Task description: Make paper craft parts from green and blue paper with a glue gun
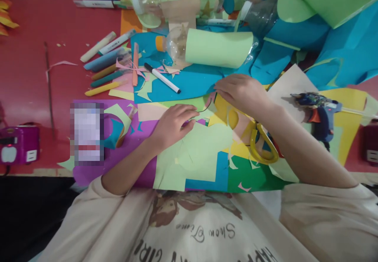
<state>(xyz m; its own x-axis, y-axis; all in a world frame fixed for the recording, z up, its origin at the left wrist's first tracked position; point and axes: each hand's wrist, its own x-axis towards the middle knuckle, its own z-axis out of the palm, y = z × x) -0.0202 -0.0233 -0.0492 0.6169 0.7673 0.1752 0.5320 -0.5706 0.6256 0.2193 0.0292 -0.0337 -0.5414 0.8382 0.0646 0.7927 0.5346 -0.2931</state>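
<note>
My left hand (177, 124) is over the pale green paper (203, 148), its fingers stretched out and thumb apart. My right hand (243, 95) is closed near the edge of the blue paper (189, 81), fingertips together; what they hold is hidden. Between the two hands runs a thin dark curved line (209, 106); I cannot tell whether it is a cord or a drawn line. Yellow-handled scissors (262, 157) lie below my right forearm, their blades mostly hidden. Beyond my hands lies a clear bottle (177, 45) with an orange cap, wrapped in a light green paper sleeve (220, 47).
Several markers (103, 65) lie at the left, and a black-and-white marker (165, 79) on the blue paper. A blurred phone (88, 132) rests on purple paper (130, 159). A blue glue gun (325, 120) is at the right. More wrapped bottles (147, 2) lie at the back.
</note>
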